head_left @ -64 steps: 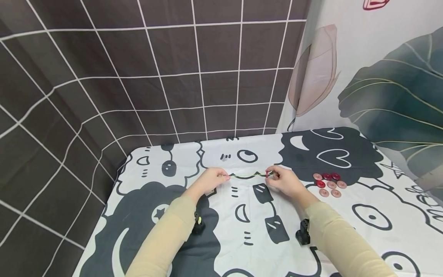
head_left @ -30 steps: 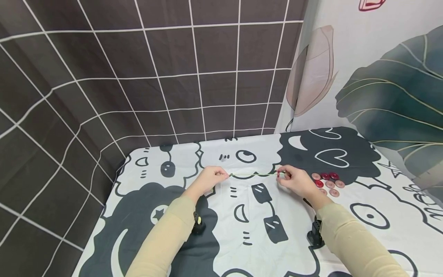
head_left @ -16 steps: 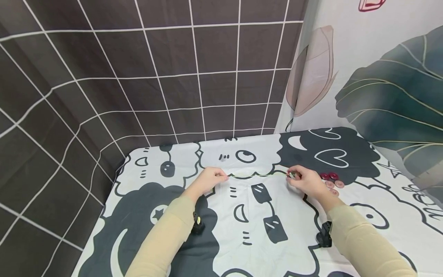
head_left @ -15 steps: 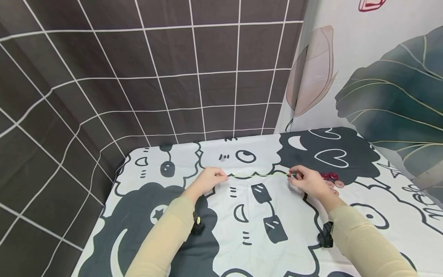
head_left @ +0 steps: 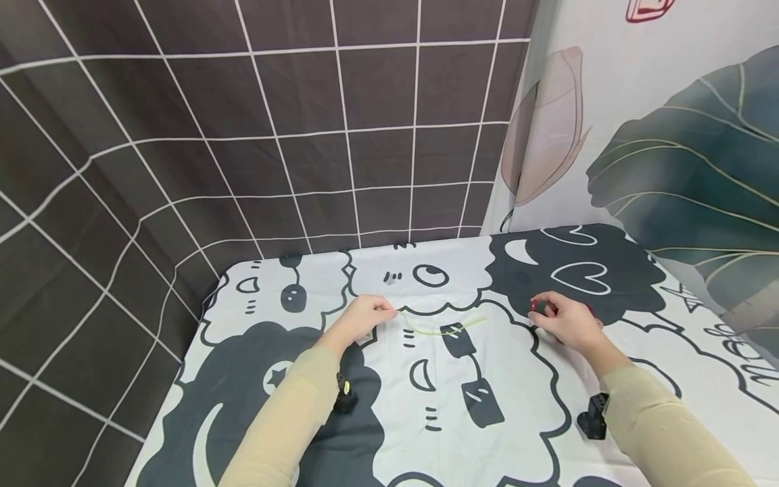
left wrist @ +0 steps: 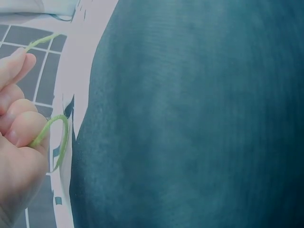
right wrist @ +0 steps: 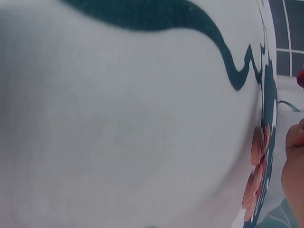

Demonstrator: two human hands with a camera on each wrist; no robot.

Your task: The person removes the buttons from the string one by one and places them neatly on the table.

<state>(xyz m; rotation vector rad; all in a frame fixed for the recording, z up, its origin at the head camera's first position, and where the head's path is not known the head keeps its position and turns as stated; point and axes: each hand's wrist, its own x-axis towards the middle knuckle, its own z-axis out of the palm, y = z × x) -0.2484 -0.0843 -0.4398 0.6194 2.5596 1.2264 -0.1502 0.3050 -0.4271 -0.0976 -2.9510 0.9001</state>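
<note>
My left hand (head_left: 365,316) pinches one end of a thin yellow-green yarn (head_left: 435,333) between thumb and forefinger. From there the yarn sags to the right, its other end loose. In the left wrist view a tail of the yarn (left wrist: 64,135) also loops out of my curled lower fingers. Well to the right, my right hand (head_left: 569,322) holds a red button (head_left: 534,304) at its fingertips, apart from the yarn. Pink buttons (right wrist: 257,146) lie on the cloth, seen edge-on in the right wrist view; in the head view my right hand covers most of them.
A white cloth (head_left: 462,446) with dark cartoon outlines covers the table. A dark gridded curtain (head_left: 292,162) hangs behind and at the left, and a leaf-print curtain (head_left: 681,169) at the right. Each wrist bears a small black camera (head_left: 593,417).
My right hand has drawn the red button rightward along the taut yarn and off its end. The yarn has gone slack and dropped on that side. The left hand has barely moved.
</note>
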